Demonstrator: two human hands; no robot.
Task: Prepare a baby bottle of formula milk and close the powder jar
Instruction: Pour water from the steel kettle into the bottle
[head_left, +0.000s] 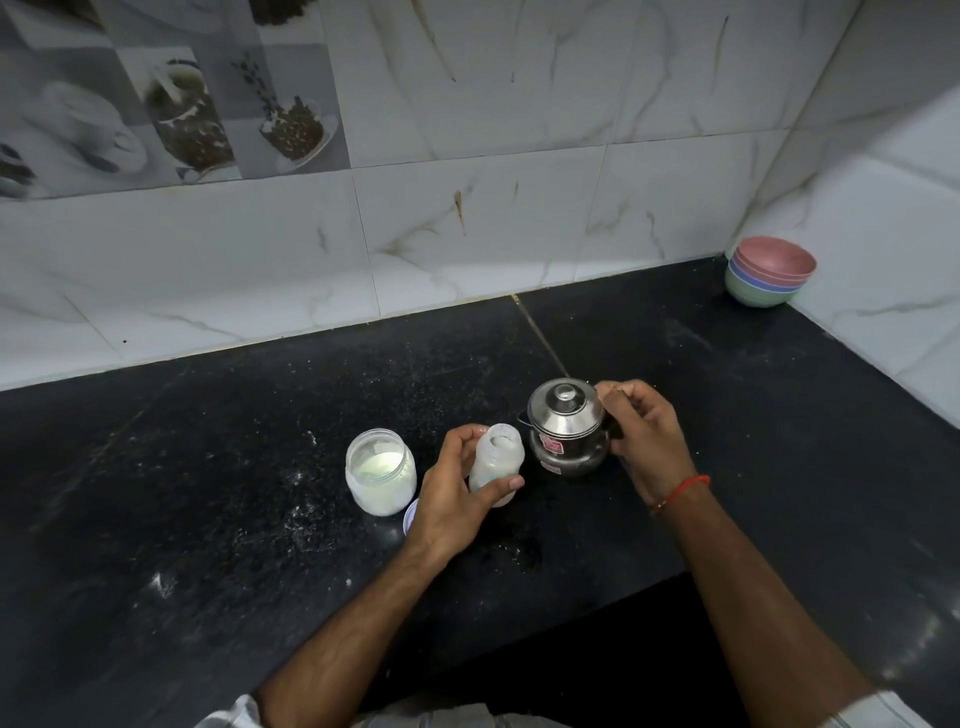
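Nearest to us, our two bare forearms reach out over the black speckled stone counter (218, 499). Our left hand (457, 493) is wrapped around the small translucent plastic baby bottle (496, 460), fingers behind and thumb across the front, holding it upright with its mouth open and no teat on it. Just to its left stands the clear glass powder jar (381, 470), lid off, with pale formula powder inside; a round white-and-lilac lid (411, 514) peeks out from under our left wrist, touching or just beside the jar's base. Just to the right of the bottle sits the small lidded stainless-steel kettle (568, 434), and our right hand (644, 441), a red thread at its wrist, curls round the handle side of it.

We judge we are at the water step: kettle gripped, bottle steadied. Next we would need to lift and tip the kettle so its spout meets the narrow bottle mouth, pouring slowly. Capping the bottle and closing the jar are not yet done.
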